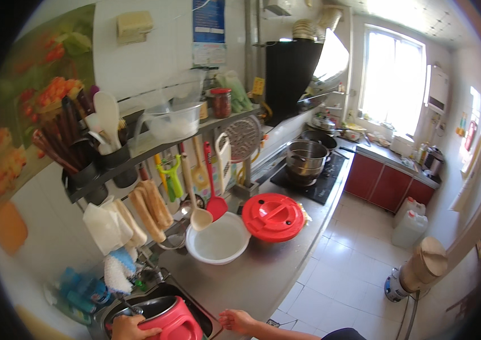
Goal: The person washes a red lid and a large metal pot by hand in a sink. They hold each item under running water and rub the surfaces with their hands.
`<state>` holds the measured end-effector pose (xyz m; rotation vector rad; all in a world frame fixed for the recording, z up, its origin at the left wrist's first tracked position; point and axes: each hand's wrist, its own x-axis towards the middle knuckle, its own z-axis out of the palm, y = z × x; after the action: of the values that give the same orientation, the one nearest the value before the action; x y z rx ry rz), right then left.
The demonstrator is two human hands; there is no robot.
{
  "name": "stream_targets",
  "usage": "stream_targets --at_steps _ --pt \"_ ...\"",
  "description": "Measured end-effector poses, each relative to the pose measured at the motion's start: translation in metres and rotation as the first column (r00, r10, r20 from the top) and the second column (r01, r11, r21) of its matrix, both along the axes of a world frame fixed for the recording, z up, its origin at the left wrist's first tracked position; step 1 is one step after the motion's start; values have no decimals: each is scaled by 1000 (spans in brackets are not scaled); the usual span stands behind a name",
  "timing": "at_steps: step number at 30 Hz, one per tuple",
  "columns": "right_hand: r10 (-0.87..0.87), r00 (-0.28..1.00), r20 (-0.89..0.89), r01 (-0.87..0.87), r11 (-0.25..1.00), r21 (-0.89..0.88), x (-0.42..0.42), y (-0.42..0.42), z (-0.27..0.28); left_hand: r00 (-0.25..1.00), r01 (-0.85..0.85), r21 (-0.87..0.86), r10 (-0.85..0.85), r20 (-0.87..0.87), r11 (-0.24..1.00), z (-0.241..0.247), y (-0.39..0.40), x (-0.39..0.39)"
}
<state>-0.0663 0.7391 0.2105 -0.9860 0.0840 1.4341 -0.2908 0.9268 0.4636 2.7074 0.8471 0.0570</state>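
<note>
Over the sink (206, 304), my left hand (132, 328) grips the rim of a red kettle (181, 321) with a steel inside and a loop handle. The kettle tilts beneath the faucet (159, 274); whether water is running cannot be made out. My right hand (236, 321) holds nothing, fingers a little apart, just past the sink's right edge and clear of the kettle's handle. A white plastic basin (219, 244) stands on the steel counter (261, 263) beyond the sink. Touching or close beside it is a round red plastic lid (273, 216) with a raised bar.
Above the basin, a wall rack (138, 157) carries utensils, a clear plastic jug (172, 123) and hanging ladles. Blue bottles (81, 289) crowd the sink's left side. A steel pot (306, 159) stands on the gas hob (325, 187). White jugs (410, 227) sit on the tiled floor.
</note>
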Motion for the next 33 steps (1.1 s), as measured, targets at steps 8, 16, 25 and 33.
stream_targets --at_steps 8,16,25,33 --pt "11 993 -117 -9 1000 16 6 2 0 976 34 200 -75 205 979 -42 16 -11" --pt "22 997 -73 -27 997 -70 8 8 7 975 17 200 -60 213 980 -52 11 -21" --pt "67 937 343 -49 997 -61 23 51 -4 944 -22 294 -76 320 956 -64 -10 -38" --pt "197 65 978 -265 949 -173 40 166 11 924 -69 369 -80 374 927 -78 -25 -51"
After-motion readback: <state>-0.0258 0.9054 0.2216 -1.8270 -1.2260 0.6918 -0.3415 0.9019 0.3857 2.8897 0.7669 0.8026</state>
